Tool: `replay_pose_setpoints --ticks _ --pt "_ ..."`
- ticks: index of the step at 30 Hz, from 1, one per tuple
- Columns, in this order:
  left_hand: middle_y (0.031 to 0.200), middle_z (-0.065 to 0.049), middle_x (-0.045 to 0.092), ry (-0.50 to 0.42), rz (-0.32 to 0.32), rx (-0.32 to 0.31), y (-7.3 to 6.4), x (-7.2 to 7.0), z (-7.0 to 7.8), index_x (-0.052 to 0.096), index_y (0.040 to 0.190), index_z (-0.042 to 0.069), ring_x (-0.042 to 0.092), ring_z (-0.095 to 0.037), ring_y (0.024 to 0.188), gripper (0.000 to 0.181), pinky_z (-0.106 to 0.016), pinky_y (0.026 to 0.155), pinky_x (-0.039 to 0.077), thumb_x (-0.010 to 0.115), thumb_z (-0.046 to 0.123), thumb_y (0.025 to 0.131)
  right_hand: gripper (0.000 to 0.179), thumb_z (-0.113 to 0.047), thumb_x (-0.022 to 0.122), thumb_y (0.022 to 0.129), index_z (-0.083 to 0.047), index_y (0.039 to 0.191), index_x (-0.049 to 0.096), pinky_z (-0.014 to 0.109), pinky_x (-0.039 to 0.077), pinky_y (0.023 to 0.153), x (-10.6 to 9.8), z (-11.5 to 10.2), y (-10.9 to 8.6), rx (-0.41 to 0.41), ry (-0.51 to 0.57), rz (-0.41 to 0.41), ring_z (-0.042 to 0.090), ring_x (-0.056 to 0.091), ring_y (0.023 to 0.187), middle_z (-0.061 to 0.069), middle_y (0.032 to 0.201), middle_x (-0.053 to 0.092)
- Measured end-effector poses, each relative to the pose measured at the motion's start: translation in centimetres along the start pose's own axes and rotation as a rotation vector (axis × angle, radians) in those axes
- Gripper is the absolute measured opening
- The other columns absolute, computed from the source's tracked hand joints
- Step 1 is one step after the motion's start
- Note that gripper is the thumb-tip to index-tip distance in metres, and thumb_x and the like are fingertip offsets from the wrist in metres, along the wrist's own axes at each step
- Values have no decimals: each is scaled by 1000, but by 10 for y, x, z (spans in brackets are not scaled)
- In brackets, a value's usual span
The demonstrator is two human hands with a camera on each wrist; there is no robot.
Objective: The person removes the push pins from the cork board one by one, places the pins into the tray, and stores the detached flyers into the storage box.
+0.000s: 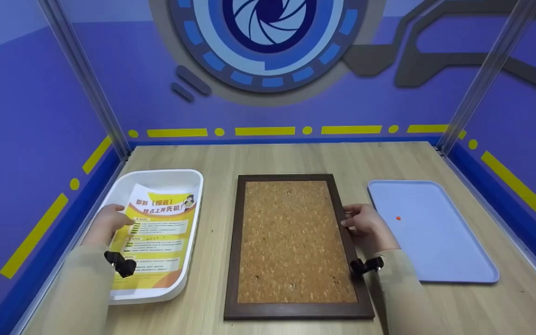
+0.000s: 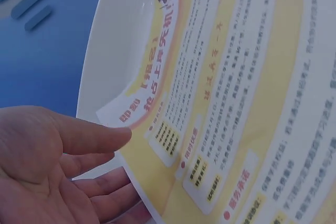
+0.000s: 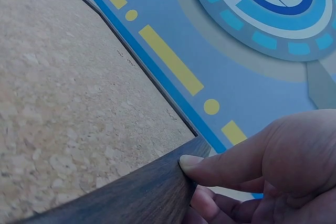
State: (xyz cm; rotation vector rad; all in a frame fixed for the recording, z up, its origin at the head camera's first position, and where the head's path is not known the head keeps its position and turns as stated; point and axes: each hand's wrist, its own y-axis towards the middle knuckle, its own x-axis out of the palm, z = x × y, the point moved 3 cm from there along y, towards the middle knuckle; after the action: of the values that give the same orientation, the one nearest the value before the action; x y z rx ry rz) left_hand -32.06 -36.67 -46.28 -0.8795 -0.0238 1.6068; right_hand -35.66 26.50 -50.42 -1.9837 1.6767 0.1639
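Note:
A printed yellow and white flyer (image 1: 156, 242) lies in a white plastic tray (image 1: 193, 223) on the left. My left hand (image 1: 110, 223) holds the flyer's left edge; in the left wrist view the thumb (image 2: 105, 139) lies over the paper and some fingertips pass out of sight beneath it. A cork board (image 1: 296, 242) with a dark brown wooden frame lies at the middle of the table. My right hand (image 1: 365, 223) grips the frame's right side, with the thumb (image 3: 210, 167) on top and the other fingers partly hidden below the edge.
A light blue tray (image 1: 440, 237) stands on the right, with a small orange-red bit (image 1: 398, 218) on it. All of this is on a light wood table (image 1: 217, 158). Blue printed walls (image 1: 268, 111) close off the back and both sides.

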Motion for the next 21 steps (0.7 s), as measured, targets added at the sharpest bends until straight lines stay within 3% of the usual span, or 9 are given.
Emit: replay_pose_setpoints --ticks 5,11,15,18,21 --pt "160 -33 30 -20 32 47 -4 8 11 4 163 -4 54 -40 127 88 -52 114 48 61 24 102 60 5 66 93 9 149 46 22 50 62 1 0 0 1 -4 3 8 54 77 12 114 63" --pt "162 -37 24 59 43 165 -8 21 41 5 161 -7 45 -47 141 85 -53 119 42 57 27 103 57 7 65 92 11 146 47 23 54 67 1 1 0 -9 9 -1 8 59 83 13 113 66" --pt "164 -37 20 127 35 236 -11 37 67 9 162 -6 29 -51 152 83 -56 126 29 56 31 104 60 6 66 92 11 147 45 24 54 68 1 0 1 -10 -17 -3 10 59 87 21 123 63" --pt "165 -34 22 137 34 289 -14 51 85 11 163 -2 25 -50 153 82 -57 127 26 56 34 105 62 4 66 92 13 148 43 25 56 72 0 -3 3 -9 -26 -11 13 61 95 29 134 59" --pt "166 -32 24 132 45 372 -17 67 103 14 163 -1 25 -48 154 80 -56 127 26 57 33 104 66 0 66 94 12 151 37 27 57 74 -1 -10 8 18 -10 -12 13 60 93 30 139 55"
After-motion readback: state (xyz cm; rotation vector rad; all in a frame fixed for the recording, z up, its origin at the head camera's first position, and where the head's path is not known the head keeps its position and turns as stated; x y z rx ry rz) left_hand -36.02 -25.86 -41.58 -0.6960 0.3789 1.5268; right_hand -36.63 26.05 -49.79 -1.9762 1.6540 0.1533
